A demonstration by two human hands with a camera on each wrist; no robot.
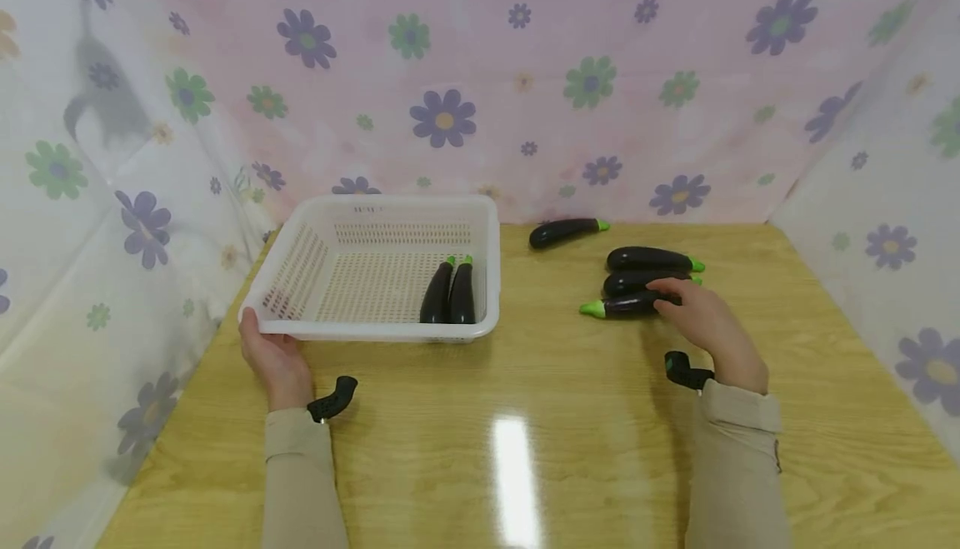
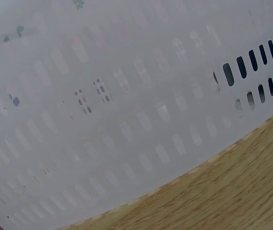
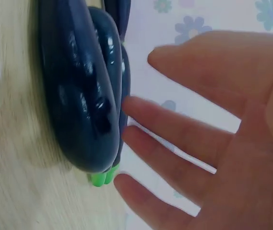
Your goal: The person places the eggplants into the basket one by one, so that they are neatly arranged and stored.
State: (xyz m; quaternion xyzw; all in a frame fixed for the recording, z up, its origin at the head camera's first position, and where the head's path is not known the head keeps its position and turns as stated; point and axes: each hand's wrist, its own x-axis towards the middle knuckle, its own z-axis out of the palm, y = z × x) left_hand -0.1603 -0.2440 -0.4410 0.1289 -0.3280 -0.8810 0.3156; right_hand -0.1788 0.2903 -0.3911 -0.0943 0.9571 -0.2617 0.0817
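Observation:
A white plastic basket (image 1: 375,331) stands on the left, with two dark eggplants (image 1: 462,295) lying side by side at its right end. My left hand (image 1: 276,364) grips the basket's front left corner, thumb up at the rim and fingers partly hidden underneath. In the left wrist view, the slotted basket wall (image 2: 126,120) fills most of the picture. On the right, three eggplants lie stacked front to back, the nearest eggplant (image 1: 626,306) with its green stem to the left. Just over them hovers my right hand (image 1: 708,324), its fingers (image 3: 174,122) spread and holding nothing.
Another eggplant (image 1: 562,232) lies at the back of the wooden table (image 1: 420,449), close to the flowered cloth (image 1: 517,116) that hangs behind. Similar cloth walls rise at both sides. A black wrist mount (image 1: 333,399) juts inward from each sleeve.

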